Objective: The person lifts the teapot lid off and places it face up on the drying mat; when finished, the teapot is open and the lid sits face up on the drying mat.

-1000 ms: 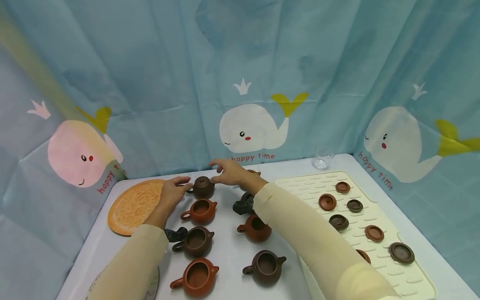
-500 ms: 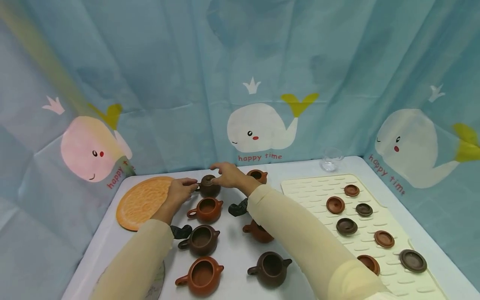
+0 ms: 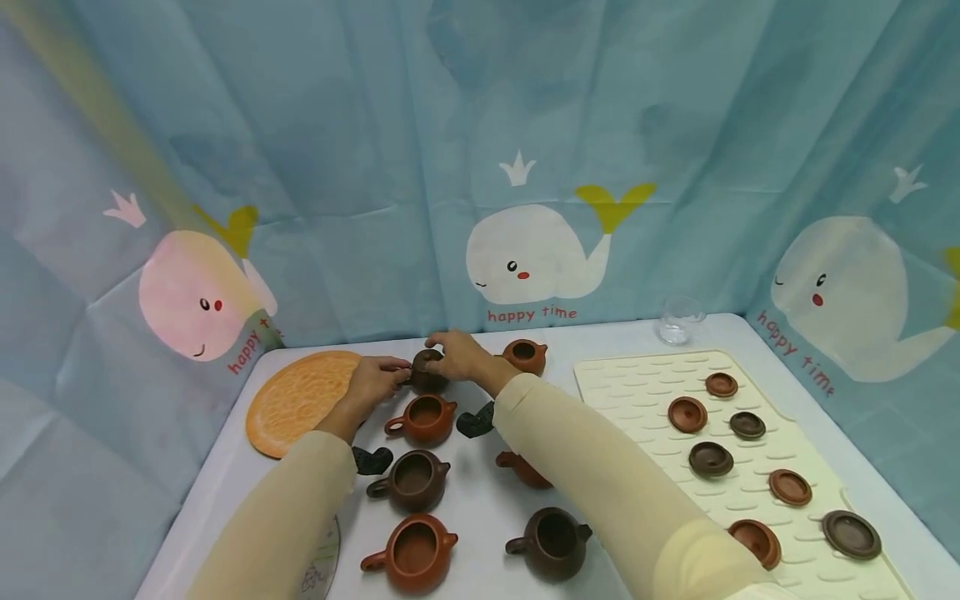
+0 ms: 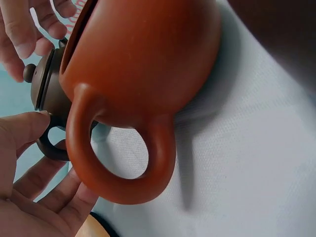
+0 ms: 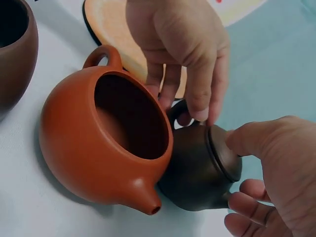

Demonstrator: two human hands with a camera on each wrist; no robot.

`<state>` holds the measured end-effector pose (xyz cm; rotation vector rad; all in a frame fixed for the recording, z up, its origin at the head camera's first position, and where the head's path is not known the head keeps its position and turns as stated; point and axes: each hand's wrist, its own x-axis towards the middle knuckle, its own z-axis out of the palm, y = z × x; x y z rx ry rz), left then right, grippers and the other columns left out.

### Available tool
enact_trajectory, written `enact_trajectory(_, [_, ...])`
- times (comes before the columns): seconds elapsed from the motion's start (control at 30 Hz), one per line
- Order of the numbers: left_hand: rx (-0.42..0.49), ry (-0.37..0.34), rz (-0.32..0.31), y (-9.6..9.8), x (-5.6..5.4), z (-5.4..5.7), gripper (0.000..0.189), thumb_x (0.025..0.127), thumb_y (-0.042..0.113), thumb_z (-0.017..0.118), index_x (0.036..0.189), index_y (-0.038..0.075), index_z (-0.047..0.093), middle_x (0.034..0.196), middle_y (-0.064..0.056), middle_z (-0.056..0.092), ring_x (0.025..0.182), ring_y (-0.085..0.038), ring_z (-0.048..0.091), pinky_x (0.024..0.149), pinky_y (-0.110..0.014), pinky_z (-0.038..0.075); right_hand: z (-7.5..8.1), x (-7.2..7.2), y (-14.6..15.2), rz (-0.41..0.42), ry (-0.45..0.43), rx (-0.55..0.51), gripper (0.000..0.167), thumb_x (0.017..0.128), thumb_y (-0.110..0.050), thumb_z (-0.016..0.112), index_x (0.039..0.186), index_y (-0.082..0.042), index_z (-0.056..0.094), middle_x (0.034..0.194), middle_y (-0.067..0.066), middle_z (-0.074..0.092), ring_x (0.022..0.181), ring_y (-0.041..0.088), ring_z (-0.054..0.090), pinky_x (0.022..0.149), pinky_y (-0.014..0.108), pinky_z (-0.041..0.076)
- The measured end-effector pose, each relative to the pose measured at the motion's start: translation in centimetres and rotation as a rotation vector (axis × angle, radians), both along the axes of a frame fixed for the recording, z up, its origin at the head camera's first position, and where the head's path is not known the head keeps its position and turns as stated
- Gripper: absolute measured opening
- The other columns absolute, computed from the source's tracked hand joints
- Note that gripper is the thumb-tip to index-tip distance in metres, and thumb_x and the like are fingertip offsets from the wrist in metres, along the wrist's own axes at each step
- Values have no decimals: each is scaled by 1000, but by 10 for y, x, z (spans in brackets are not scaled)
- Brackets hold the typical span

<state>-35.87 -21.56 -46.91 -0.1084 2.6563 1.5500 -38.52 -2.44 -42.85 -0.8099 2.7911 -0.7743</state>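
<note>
A dark brown teapot (image 3: 427, 372) with its lid (image 5: 226, 154) on stands at the back of the row. My left hand (image 3: 377, 381) pinches its handle (image 4: 51, 146), the thumb above and fingers below. My right hand (image 3: 459, 357) is over its spout side. In the right wrist view the thumb touches the lid, while the loosely bent fingers stay near the spout. A lidless reddish-orange teapot (image 3: 424, 419) sits just in front, close to the left wrist. Its open mouth faces the camera in the right wrist view.
More lidless teapots stand nearer, including a brown one (image 3: 414, 481), an orange one (image 3: 415, 554) and a dark one (image 3: 553, 543). Several lids lie on a cream mat (image 3: 637, 371) at right. An orange round mat (image 3: 300, 400) and a clear cup (image 3: 677, 321) flank the back.
My right hand has come from beside the teapot to over its lid. My left hand has closed in on the handle. The head view has turned slightly left.
</note>
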Motion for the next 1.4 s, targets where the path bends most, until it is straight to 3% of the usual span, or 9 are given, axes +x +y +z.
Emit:
enact_trajectory(0.27, [-30, -19, 5, 1, -4, -3, 21, 91, 11, 67, 110, 4, 72, 92, -12, 68, 78, -23, 61, 64, -37, 51, -7, 0, -4, -18, -9, -30, 30, 93, -20, 66, 121, -10, 65, 111, 8, 63, 94, 19, 55, 80, 30, 46])
enact_trajectory(0.63, [-55, -24, 15, 4, -4, 1, 22, 91, 13, 68, 111, 4, 72, 92, -11, 69, 82, -28, 63, 62, -35, 51, -14, -3, -7, -147, 38, -40, 25, 93, -25, 67, 115, -16, 71, 107, 3, 64, 92, 17, 55, 77, 31, 47])
enact_trajectory(0.97, [-71, -31, 19, 4, -6, -1, 22, 91, 12, 68, 110, 4, 72, 89, -10, 69, 76, -23, 61, 54, -27, 47, -15, -2, -4, -146, 72, -84, 19, 90, -23, 69, 106, -14, 73, 95, -1, 66, 83, 14, 56, 67, 25, 48])
enact_trajectory(1.23, [-83, -28, 26, 5, -5, -2, 21, 91, 13, 67, 109, 6, 73, 90, -9, 68, 76, -21, 59, 55, -27, 47, -16, -2, 3, -197, 73, -154, 10, 84, -24, 70, 88, -15, 67, 83, -4, 60, 75, 14, 54, 61, 25, 45])
enact_trajectory(1.4, [-87, -35, 24, 5, -4, -1, 22, 91, 14, 67, 110, 6, 73, 91, -9, 68, 77, -22, 59, 56, -28, 47, -20, 0, 8, -178, 68, -206, 12, 83, -22, 71, 85, -15, 61, 80, -1, 57, 70, 14, 52, 56, 25, 43])
